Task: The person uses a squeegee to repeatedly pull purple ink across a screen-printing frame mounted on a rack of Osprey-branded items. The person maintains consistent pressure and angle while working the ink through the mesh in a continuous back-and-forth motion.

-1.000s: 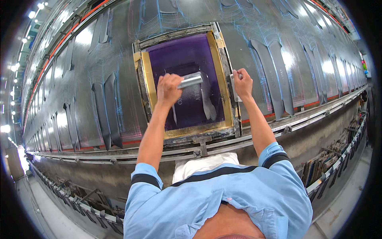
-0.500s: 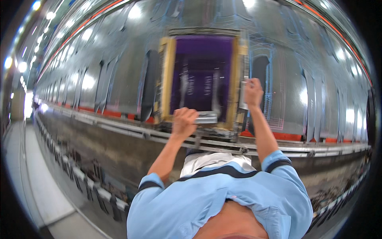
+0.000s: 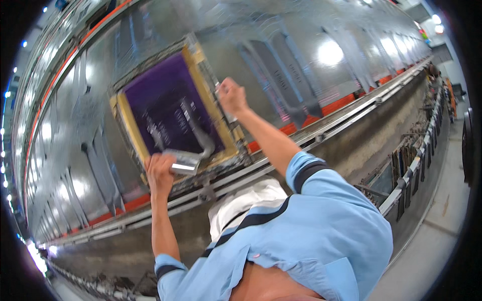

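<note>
A screen printing frame [image 3: 195, 59] with tape-covered yellowish edges lies tilted across the long table, its purple mesh [image 3: 165, 93] facing up. Pale lettering and streaks of grey ink [image 3: 202, 139] show on the mesh. My left hand [image 3: 160, 170] is closed around one end of a silver squeegee [image 3: 185, 162], which rests at the near end of the mesh. At the frame's right side my right hand [image 3: 232, 98] is closed on a light metal bar along that side; its fingers partly hide the bar.
Flat grey fabric pieces [image 3: 273, 62] lie on the shiny table to the right, one with pale lettering. More pieces [image 3: 100, 173] lie to the left. A metal rail [image 3: 346, 123] runs along the table's near edge. Behind me at right is a rack [image 3: 401, 190] with dark hanging strips.
The view has turned, so table and frame now appear slanted and more of the right aisle shows. Both hands keep their holds. A curved grey ink streak now stands out on the mesh.
</note>
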The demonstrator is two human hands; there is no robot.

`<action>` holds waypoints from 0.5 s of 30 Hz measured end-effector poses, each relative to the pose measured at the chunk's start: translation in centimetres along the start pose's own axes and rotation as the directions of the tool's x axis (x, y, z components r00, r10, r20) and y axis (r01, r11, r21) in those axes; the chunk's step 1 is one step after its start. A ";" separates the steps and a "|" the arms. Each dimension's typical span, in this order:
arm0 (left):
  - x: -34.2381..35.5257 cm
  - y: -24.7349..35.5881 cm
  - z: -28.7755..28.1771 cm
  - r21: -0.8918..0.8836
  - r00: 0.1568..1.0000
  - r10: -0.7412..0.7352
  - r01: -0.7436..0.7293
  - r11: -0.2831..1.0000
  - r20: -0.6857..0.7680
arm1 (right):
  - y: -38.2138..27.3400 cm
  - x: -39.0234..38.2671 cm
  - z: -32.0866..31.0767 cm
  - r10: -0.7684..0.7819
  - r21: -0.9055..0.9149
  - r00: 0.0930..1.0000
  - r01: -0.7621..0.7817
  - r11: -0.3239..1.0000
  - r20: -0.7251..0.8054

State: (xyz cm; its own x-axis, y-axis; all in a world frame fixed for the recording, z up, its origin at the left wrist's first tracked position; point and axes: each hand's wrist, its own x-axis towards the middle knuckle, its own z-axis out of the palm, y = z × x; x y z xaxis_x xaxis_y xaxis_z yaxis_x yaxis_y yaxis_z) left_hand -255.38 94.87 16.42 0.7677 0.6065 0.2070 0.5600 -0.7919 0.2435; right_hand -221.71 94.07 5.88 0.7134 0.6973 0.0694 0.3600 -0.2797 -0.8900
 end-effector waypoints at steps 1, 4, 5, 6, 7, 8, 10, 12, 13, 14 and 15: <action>1.3 -0.1 -0.5 0.007 0.998 0.047 -0.047 0.999 0.032 | 0.6 -0.1 0.1 0.010 0.010 1.000 -0.010 1.000 0.000; 4.5 -2.1 -0.1 -0.059 0.946 0.280 -0.274 0.960 0.165 | 0.7 0.0 0.3 0.072 -0.026 0.997 -0.071 0.997 0.032; 5.4 -2.8 1.0 -0.079 0.917 0.347 -0.338 0.938 0.196 | 0.9 0.2 0.8 0.087 -0.050 0.995 -0.085 0.995 0.046; 6.6 -2.6 2.0 -0.159 0.889 0.397 -0.368 0.916 0.228 | 1.4 -0.1 1.1 0.113 -0.082 0.992 -0.108 0.991 0.061; 7.4 -2.4 3.0 -0.190 0.865 0.445 -0.408 0.893 0.233 | 1.8 0.0 1.4 0.133 -0.112 0.989 -0.125 0.986 0.071; 8.1 -2.1 4.0 -0.196 0.838 0.496 -0.460 0.866 0.228 | 1.9 0.5 1.6 0.125 -0.123 0.988 -0.114 0.986 0.087; 9.5 -1.5 6.0 -0.209 0.775 0.567 -0.527 0.824 0.280 | 1.6 0.3 2.0 0.119 -0.150 0.986 -0.101 0.984 0.115; 9.6 -2.4 7.3 -0.252 0.747 0.590 -0.535 0.807 0.305 | -0.3 0.6 0.8 0.220 -0.304 0.961 -0.161 0.939 0.170; 8.9 -2.7 7.3 -0.263 0.756 0.583 -0.522 0.812 0.298 | -1.2 0.3 0.0 0.275 -0.383 0.942 -0.185 0.905 0.193; 8.3 -3.1 7.2 -0.274 0.762 0.579 -0.513 0.813 0.291 | -1.0 0.1 -0.3 0.165 -0.448 0.969 -0.066 0.892 0.186; 8.2 -3.9 6.7 -0.236 0.777 0.541 -0.487 0.841 0.321 | -0.8 0.3 -0.5 0.048 -0.509 0.982 0.052 0.859 0.182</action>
State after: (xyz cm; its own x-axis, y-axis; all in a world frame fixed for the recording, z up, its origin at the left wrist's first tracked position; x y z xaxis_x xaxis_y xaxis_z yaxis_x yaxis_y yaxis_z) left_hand -249.21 102.47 10.77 0.9997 0.0201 -0.0118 0.0228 -0.9445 0.3276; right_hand -221.50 94.13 6.82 0.6087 0.7914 -0.0562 0.6528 -0.5398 -0.5315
